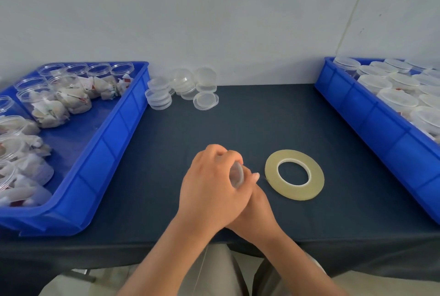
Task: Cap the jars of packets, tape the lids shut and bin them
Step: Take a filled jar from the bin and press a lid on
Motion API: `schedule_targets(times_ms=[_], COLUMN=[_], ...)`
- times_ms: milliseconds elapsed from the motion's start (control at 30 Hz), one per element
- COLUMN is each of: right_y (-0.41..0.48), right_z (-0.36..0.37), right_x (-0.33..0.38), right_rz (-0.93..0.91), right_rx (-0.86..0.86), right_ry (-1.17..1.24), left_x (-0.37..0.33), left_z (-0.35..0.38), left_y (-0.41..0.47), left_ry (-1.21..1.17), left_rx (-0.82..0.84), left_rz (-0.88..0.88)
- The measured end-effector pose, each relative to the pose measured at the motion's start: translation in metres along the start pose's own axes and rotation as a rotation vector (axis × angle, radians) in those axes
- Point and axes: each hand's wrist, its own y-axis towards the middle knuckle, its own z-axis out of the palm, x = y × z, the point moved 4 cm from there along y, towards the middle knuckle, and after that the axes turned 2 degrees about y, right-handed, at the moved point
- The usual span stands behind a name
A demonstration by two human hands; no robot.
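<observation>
Clear plastic lid gripped in curled left hand near table front edge; right hand fingers hidden, state undeterminable.

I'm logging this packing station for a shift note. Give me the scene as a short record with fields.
left bin: blue, holds uncapped jars of packets
right bin: blue, holds capped jars
loose lids: stacked at the back of the table, near the wall
tape roll: lying flat, just right of the hands
left hand: grips a clear lid, lying over the other hand
right hand: mostly hidden beneath; grip cannot be told
</observation>
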Motion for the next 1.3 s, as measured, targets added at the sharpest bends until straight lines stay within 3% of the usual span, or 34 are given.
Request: schedule_targets(times_ms=[167, 333, 567, 733, 933, 1133, 1233, 1300], right_y=[0.003, 0.003, 0.002, 0.005, 0.006, 0.005, 0.004, 0.003], right_z=[-0.004, -0.002, 0.000, -0.002, -0.004, 0.000, -0.010, -0.032], right_x=[-0.006, -0.012, -0.006, -0.011, -0.013, -0.011, -0.015, -0.023], right_rz=[0.071, 0.082, 0.025, -0.004, 0.063, 0.097, 0.101, 0.082], right_rx=[0.122, 0.100, -0.029, -0.012, 0.005, 0.080, 0.219, 0.190], right_ry=[0.197, 0.249, 0.125, 0.141, 0.123, 0.190, -0.056, -0.245], left_x=[0.019, 0.021, 0.018, 0.028, 0.037, 0.033, 0.036, 0.040], left_z=[-0.012, -0.011, 0.005, 0.003, 0.007, 0.007, -0.001, -0.006], left_y=[0.015, 0.021, 0.000, 0.001, 0.008, 0.011, 0.008, 0.003], left_ry=[-0.236, -0.305, -0.198, -0.308, -0.410, -0.325, -0.166, -0.134], left_rx=[0.238, 0.308, 0.131, 0.050, 0.107, 0.178, 0.103, 0.045], left_rz=[0.271, 0.303, -0.076, -0.079, -0.025, 0.106, 0.119, 0.081])
